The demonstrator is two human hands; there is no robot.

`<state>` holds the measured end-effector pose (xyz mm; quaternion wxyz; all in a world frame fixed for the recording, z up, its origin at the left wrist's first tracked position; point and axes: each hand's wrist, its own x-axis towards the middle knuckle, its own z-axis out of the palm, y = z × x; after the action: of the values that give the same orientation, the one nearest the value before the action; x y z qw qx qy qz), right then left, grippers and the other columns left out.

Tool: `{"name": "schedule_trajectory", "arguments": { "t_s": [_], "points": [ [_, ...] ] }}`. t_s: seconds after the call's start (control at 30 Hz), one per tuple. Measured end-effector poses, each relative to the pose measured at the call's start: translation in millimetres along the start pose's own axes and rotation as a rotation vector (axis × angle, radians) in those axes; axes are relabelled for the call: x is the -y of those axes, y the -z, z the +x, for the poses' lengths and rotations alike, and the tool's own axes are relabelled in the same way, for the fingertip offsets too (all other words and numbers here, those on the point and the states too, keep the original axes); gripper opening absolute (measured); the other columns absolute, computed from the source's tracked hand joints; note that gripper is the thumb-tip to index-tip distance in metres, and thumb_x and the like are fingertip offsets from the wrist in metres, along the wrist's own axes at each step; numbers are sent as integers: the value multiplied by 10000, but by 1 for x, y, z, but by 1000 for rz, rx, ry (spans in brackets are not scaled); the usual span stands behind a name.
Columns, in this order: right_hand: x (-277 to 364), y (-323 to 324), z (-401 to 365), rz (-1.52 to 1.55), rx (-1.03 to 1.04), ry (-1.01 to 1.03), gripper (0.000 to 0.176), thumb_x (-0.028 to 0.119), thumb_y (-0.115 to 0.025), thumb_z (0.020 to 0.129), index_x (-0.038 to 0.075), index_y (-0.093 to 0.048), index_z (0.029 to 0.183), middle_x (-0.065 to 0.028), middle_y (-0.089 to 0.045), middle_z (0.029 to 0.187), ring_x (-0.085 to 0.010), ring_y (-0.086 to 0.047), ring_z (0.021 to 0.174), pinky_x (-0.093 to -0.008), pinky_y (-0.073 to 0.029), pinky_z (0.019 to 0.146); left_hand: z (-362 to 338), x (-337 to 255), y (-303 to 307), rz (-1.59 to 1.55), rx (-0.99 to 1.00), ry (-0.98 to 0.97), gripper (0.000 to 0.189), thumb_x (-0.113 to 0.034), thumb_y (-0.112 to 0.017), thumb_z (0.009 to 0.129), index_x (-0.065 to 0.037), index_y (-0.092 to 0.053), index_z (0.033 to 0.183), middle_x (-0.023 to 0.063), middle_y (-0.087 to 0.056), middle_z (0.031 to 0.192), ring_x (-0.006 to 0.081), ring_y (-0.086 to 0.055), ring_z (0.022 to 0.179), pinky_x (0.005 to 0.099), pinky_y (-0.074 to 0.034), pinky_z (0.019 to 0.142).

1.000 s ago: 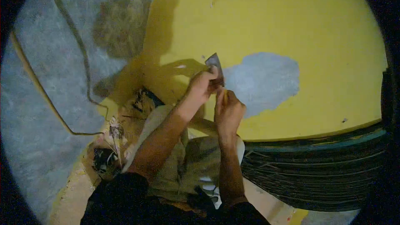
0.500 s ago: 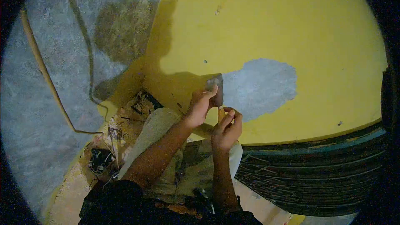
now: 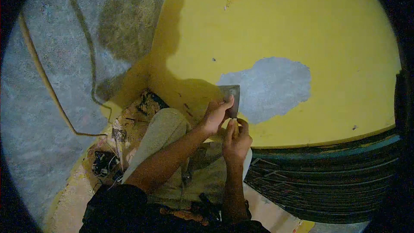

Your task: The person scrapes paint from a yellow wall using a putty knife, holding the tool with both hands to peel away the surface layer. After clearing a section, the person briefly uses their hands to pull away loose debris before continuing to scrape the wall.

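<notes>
A putty knife (image 3: pixel 235 103) with a wide dark blade and a wooden handle is in both of my hands. My right hand (image 3: pixel 237 146) is closed around the handle, its thumb and fingertips near the base of the blade. My left hand (image 3: pixel 215 116) pinches the blade from the left, thumb on its face and the other fingers partly hidden behind. Blade and fingers overlap the lower left part of a grey patch (image 3: pixel 276 88) with ragged edges on the yellow surface (image 3: pixel 336 30).
A grey wall (image 3: pixel 47 82) with a thin bent pipe (image 3: pixel 45 75) is on the left. Black objects with wires (image 3: pixel 105 164) and brown debris (image 3: pixel 138 108) lie by my knee. Dark stacked strips (image 3: pixel 327 181) run along the lower right. Small chips mark the yellow surface.
Both hands and the putty knife have shifted slightly right and down. The blade is tilted differently, and my left thumb has moved along with it. The grip stays on the knife.
</notes>
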<state>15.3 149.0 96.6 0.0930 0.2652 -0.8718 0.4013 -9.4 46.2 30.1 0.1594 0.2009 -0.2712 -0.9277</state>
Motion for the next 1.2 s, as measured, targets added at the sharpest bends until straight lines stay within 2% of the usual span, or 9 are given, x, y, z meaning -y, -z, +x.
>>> {"name": "schedule_trajectory", "arguments": {
  "t_s": [0.03, 0.23, 0.33, 0.63, 0.7, 0.93, 1.03, 1.1, 1.2],
  "points": [
    [-3, 3, 0, -160, 137, 16, 301, 254, -501, 970, -42, -553, 965, -218, -605, 758, -346, -628, 698, -404, -475, 593, 2, 2, 5, 1, -3, 3, 363, -414, -594, 919, -76, -576, 784, 8, -548, 694, 119, -531, 630, 288, -443, 600],
    [-9, -18, 7, -124, 140, 246, 288, 244, -501, 967, -32, -564, 910, -228, -594, 703, -414, -601, 653, -458, -455, 565, 17, -9, 23, -220, 122, 123, 277, -346, -588, 931, -91, -579, 823, 34, -563, 717, 162, -556, 649, 304, -462, 646],
    [-12, -28, 5, -88, 185, 106, 282, 227, -481, 975, -33, -549, 890, -239, -587, 704, -418, -587, 634, -484, -439, 564, 21, -14, 29, -225, 90, 125, 269, -331, -574, 938, -82, -579, 837, 33, -569, 729, 173, -564, 658, 319, -463, 646],
    [-16, -54, 2, -206, 85, 179, 292, 220, -465, 986, -21, -543, 841, -235, -560, 651, -425, -559, 593, -493, -414, 544, 35, -20, 48, -161, 167, 158, 274, -327, -559, 949, -88, -595, 821, -7, -554, 722, 129, -532, 686, 288, -429, 691],
    [-21, -57, 1, -195, 99, 147, 296, 224, -464, 986, -22, -544, 842, -233, -563, 652, -431, -560, 597, -498, -416, 547, 34, -27, 51, 327, 178, 61, 284, -308, -553, 958, -79, -606, 799, -22, -543, 728, 101, -505, 694, 278, -407, 688],
    [-21, -74, -5, -241, 8, 148, 303, 247, -466, 981, -14, -541, 847, -224, -581, 668, -431, -579, 610, -482, -437, 543, 44, -14, 54, 85, 136, -17, 274, -274, -568, 953, -56, -611, 792, -35, -517, 707, 85, -467, 679, 270, -388, 662],
    [-9, -75, -13, -288, 178, 102, 288, 249, -474, 979, -9, -534, 867, -223, -587, 677, -425, -587, 619, -478, -444, 544, 29, -32, 53, -86, 52, 199, 306, -298, -563, 951, -53, -602, 770, -21, -526, 695, 101, -488, 662, 273, -400, 638],
    [6, -84, -15, -180, 149, 106, 287, 252, -477, 977, -10, -528, 874, -225, -582, 674, -425, -589, 622, -483, -444, 546, 9, -64, 60, 146, 118, 323, 332, -328, -550, 950, -50, -592, 773, 6, -566, 703, 121, -525, 643, 287, -426, 614],
    [12, -95, -17, 76, 80, 97, 289, 261, -492, 972, -12, -516, 880, -234, -571, 668, -422, -593, 628, -484, -442, 540, 18, -71, 69, 134, 254, 309, 347, -360, -537, 950, -53, -585, 799, 23, -578, 684, 140, -544, 618, 296, -438, 592]
  ]
}}
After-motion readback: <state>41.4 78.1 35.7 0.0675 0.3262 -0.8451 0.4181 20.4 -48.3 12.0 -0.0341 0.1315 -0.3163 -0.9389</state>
